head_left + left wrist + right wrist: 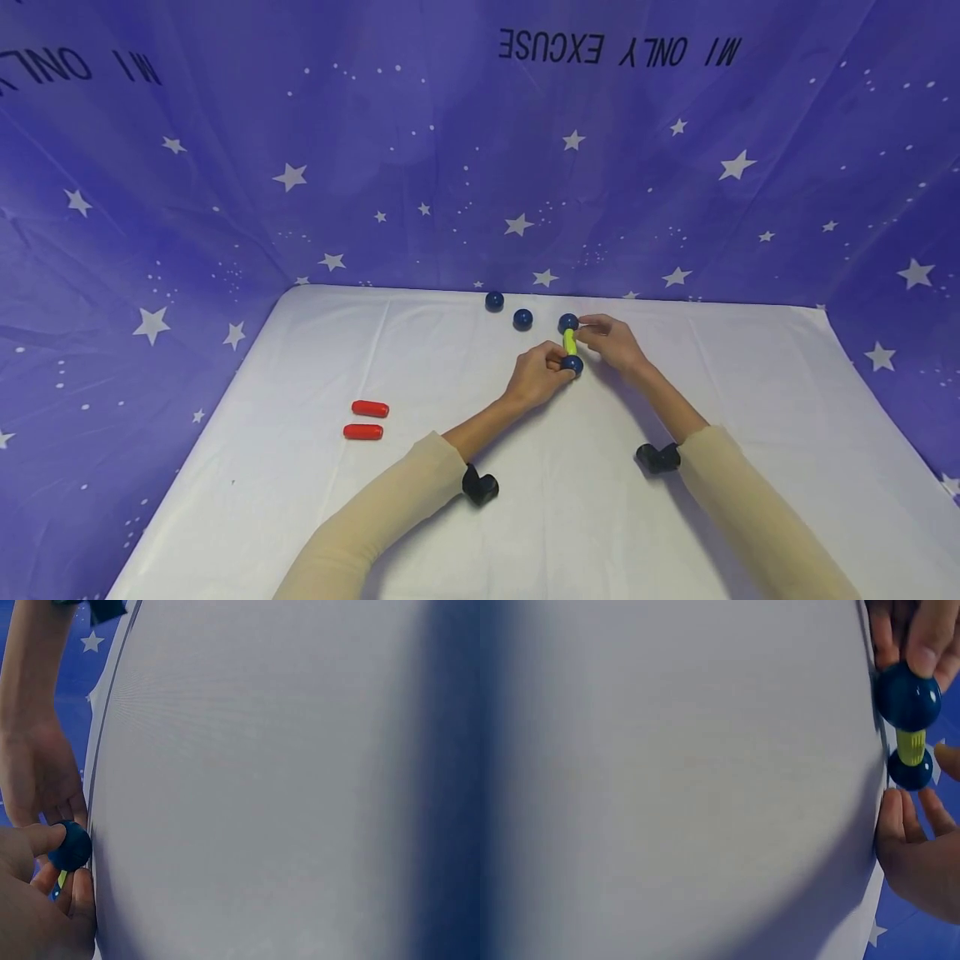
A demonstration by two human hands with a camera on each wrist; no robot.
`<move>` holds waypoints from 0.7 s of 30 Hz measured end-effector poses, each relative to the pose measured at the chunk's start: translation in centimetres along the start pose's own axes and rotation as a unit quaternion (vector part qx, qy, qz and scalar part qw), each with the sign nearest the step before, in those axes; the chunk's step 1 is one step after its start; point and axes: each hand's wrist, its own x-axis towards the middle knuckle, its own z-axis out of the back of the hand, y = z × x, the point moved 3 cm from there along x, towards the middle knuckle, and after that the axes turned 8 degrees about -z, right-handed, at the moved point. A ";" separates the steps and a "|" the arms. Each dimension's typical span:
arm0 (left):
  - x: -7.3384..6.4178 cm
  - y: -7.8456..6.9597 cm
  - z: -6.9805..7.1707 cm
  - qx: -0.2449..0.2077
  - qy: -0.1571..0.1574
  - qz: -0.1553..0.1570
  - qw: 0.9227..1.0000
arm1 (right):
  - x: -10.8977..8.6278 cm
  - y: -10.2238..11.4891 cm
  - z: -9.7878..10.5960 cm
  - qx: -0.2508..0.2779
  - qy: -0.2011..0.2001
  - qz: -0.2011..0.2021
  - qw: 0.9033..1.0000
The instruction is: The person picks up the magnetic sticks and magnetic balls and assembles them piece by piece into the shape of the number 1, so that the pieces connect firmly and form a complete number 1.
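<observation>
A short yellow-green stick [570, 341] lies on the white table [585, 517] with a dark blue ball on each end. My left hand [536, 377] pinches the near ball [573, 364]. My right hand [611, 342] pinches the far ball [567, 322] where it meets the stick. In the left wrist view my thumb and fingers curl round the near ball [73, 845]. The right wrist view shows both balls [907, 696] joined by the stick [911, 746], with fingers at either end.
Two loose dark blue balls [494, 301] [522, 318] lie at the table's back edge, left of the hands. Two red sticks [371, 408] [363, 432] lie side by side at the left. A purple star-printed cloth [450, 167] surrounds the table.
</observation>
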 end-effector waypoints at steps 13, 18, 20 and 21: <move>0.0 -0.1 0.0 0.005 0.001 -0.007 1.000 | -3.4 -1.0 -0.5 -0.021 0.032 -0.004 0.999; 0.0 -0.1 0.0 0.005 -0.001 -0.009 1.000 | -3.7 -1.1 -0.5 -0.025 0.050 0.004 0.998; 0.1 -0.1 -0.1 0.005 -0.002 -0.009 1.000 | -3.8 -1.1 -0.5 -0.030 0.055 0.007 0.998; 0.1 -0.1 -0.1 0.004 -0.003 -0.009 1.000 | -3.8 -1.1 -0.5 -0.032 0.058 0.008 0.998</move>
